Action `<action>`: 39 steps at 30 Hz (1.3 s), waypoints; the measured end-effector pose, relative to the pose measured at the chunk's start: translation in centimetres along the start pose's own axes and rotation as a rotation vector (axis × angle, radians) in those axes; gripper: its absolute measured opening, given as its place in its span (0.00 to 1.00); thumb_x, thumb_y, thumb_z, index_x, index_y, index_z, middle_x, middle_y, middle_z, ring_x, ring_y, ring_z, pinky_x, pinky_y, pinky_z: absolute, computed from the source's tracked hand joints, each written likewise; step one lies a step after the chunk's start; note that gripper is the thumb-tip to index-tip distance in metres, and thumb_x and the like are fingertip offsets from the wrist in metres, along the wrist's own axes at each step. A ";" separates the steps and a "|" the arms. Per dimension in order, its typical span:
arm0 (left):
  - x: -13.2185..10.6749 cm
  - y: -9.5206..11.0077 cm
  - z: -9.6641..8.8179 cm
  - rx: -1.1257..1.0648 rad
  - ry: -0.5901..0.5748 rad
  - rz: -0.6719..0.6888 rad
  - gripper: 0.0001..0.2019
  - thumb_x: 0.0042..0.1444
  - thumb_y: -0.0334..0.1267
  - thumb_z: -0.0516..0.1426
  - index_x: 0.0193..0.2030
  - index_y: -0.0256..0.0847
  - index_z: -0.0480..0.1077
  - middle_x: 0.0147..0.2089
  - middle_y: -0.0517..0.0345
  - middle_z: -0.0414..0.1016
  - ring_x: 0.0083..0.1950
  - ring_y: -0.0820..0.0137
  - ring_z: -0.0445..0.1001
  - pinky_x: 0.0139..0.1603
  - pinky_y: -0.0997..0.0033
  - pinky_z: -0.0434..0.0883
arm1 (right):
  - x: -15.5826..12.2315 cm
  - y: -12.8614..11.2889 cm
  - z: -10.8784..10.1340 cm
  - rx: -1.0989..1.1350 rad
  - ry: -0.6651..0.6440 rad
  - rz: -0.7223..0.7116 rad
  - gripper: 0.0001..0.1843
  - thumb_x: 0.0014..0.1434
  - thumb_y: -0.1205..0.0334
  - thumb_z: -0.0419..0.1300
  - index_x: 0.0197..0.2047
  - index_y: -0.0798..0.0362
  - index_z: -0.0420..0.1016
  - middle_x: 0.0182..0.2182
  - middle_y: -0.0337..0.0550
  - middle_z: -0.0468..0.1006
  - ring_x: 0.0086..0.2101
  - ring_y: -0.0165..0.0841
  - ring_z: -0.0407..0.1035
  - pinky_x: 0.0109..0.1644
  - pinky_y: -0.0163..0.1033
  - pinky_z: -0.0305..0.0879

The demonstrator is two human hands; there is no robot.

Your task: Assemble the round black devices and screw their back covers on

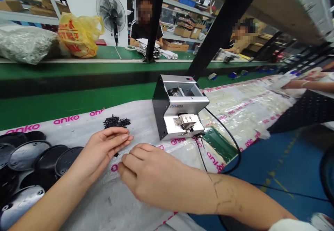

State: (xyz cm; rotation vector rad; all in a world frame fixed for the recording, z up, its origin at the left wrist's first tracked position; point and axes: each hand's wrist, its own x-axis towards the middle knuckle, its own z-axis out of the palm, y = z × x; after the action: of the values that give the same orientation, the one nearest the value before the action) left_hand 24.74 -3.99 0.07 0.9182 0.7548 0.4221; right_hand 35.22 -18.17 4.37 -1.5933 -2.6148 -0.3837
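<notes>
My left hand (pixel 103 149) lies over the plastic-covered table with its fingers together and slightly curled around a small black part (pixel 116 154) that peeks out below them. My right hand (pixel 150 173) is right next to it, fingers curled inward in a pinch near that same spot; what it pinches is hidden. A little pile of small black parts (pixel 116 121) sits just beyond my left hand. Overlapping round black discs (pixel 39 158) lie at the left.
A small metal machine (pixel 180 105) with a black cable (pixel 229 137) stands just beyond my hands. A green conveyor (pixel 65 100) runs behind it, with a yellow bag (pixel 78 34) and a fan (pixel 111 13). Two people sit across; another person's arm (pixel 308 85) is at the right.
</notes>
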 end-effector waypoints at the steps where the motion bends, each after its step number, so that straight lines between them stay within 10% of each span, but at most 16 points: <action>1: 0.0 0.0 0.0 0.009 -0.006 -0.005 0.06 0.51 0.23 0.64 0.34 0.35 0.79 0.34 0.52 0.82 0.39 0.68 0.83 0.42 0.78 0.80 | -0.2 0.0 0.0 0.000 -0.008 0.026 0.10 0.64 0.72 0.52 0.41 0.61 0.75 0.37 0.50 0.76 0.39 0.41 0.70 0.47 0.47 0.64; 10: 0.0 -0.2 0.2 0.064 -0.020 -0.040 0.07 0.47 0.26 0.68 0.34 0.36 0.79 0.34 0.52 0.82 0.37 0.68 0.82 0.40 0.79 0.80 | 0.4 -1.1 2.1 -0.055 -0.018 0.084 0.10 0.59 0.73 0.54 0.41 0.64 0.76 0.37 0.58 0.77 0.39 0.46 0.70 0.43 0.47 0.63; 19: 0.1 -0.3 0.3 0.006 -0.010 -0.008 0.07 0.45 0.26 0.68 0.33 0.36 0.80 0.33 0.53 0.82 0.37 0.70 0.82 0.41 0.81 0.79 | -0.6 -0.1 -0.4 0.177 -0.061 0.028 0.16 0.66 0.71 0.48 0.53 0.63 0.70 0.38 0.51 0.72 0.38 0.40 0.67 0.43 0.46 0.65; 32: -1.2 -0.4 0.5 0.037 -0.284 -0.140 0.07 0.47 0.32 0.70 0.34 0.37 0.81 0.33 0.54 0.84 0.36 0.71 0.82 0.41 0.80 0.78 | -6.3 1.8 -1.0 0.737 -0.108 0.471 0.30 0.67 0.58 0.57 0.69 0.44 0.54 0.49 0.45 0.67 0.47 0.33 0.66 0.51 0.38 0.70; 39: -1.2 -0.6 0.5 0.053 -0.338 -0.185 0.07 0.45 0.34 0.70 0.32 0.38 0.80 0.32 0.54 0.83 0.34 0.72 0.82 0.38 0.80 0.77 | -6.3 1.0 -0.2 0.772 0.088 0.513 0.28 0.64 0.62 0.61 0.65 0.45 0.60 0.52 0.45 0.68 0.50 0.33 0.66 0.53 0.37 0.68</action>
State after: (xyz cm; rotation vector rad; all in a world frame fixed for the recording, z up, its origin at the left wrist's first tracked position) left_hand 24.33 -5.30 0.25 0.9305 0.5362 0.0797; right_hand 39.07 -23.26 3.64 -1.7532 -1.8046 0.5072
